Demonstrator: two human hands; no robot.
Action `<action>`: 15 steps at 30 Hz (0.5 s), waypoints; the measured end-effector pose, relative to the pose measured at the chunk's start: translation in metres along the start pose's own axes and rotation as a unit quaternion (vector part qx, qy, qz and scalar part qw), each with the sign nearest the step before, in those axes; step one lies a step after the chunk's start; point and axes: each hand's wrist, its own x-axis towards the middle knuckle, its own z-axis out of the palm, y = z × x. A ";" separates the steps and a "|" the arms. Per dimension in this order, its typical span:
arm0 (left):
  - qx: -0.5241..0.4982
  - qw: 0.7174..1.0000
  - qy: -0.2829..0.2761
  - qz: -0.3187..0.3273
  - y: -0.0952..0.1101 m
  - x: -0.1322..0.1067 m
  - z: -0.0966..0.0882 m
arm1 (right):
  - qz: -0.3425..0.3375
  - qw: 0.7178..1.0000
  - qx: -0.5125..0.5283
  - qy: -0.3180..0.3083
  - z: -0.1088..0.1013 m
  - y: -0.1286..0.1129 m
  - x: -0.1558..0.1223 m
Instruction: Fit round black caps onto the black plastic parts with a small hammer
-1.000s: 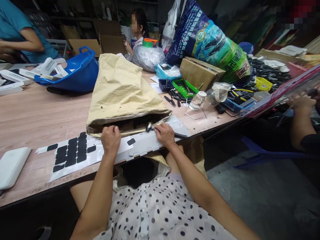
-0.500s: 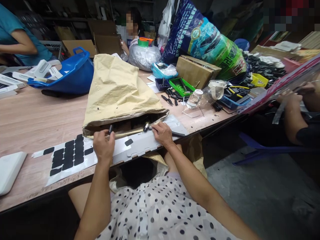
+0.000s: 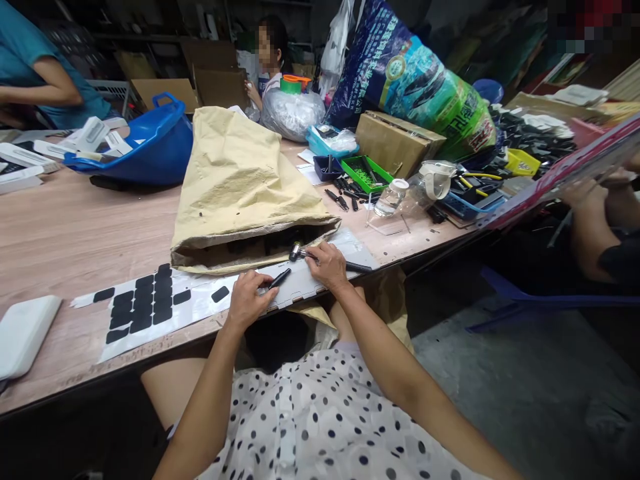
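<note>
Positioning a pinched pen-like tube (image 3: pixel 280 277), the left hand (image 3: pixel 247 299) probably needs steadiness next, the right hand (image 3: pixel 329 267) gripping a hammer (image 3: pixel 295 251).

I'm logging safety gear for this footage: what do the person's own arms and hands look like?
The left hand and right hand are bare, without gloves. The forearms are bare too, with no cuff or watch showing. The person's pale top has dark polka dots.
</note>
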 end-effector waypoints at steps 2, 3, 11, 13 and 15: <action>0.001 1.000 0.005 -0.011 0.001 0.001 0.002 | 0.006 1.000 -0.007 -0.007 -0.001 -0.001 0.000; 0.004 1.000 0.008 -0.017 0.002 0.002 0.003 | 0.008 1.000 -0.011 -0.010 -0.001 -0.001 0.000; -0.024 0.999 -0.001 -0.037 0.001 0.008 0.002 | -0.006 1.000 -0.022 -0.006 0.000 0.001 0.000; -0.041 0.999 -0.005 -0.033 -0.001 0.008 0.002 | -0.015 1.000 -0.023 -0.002 -0.003 0.001 0.000; -0.052 0.998 -0.009 -0.038 -0.002 0.008 0.001 | -0.020 1.000 -0.021 0.004 -0.007 -0.001 -0.001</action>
